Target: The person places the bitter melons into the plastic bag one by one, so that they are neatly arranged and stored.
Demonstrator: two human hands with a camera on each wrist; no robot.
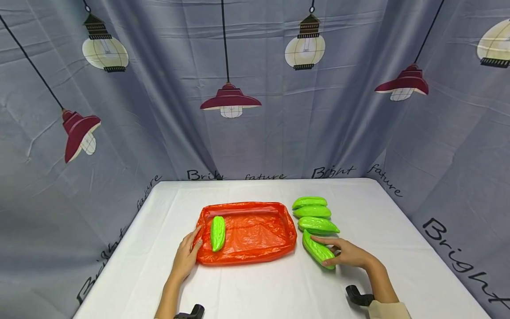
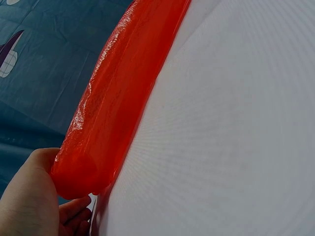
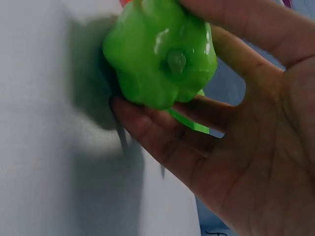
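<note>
In the head view, my right hand point(image 1: 350, 254) holds a green bitter melon point(image 1: 316, 250) by its side, thumb near the lower end and fingers towards the upper end. The right wrist view shows the ridged stem end of this bitter melon point(image 3: 162, 54) between thumb and fingers, close over the white cloth. My left hand point(image 1: 185, 254) grips the left rim of a tray point(image 1: 247, 258) covered in shiny red plastic. From the left wrist, the thumb and fingers show around the corner of the red tray point(image 2: 108, 98). One bitter melon point(image 1: 218, 233) lies inside the tray, at its left.
Three more bitter melons point(image 1: 314, 225) lie in a column right of the tray, just beyond the held one. All stand on a white-covered table point(image 1: 247, 292). A grey curtain point(image 1: 259, 141) printed with lamps surrounds the table's back and sides.
</note>
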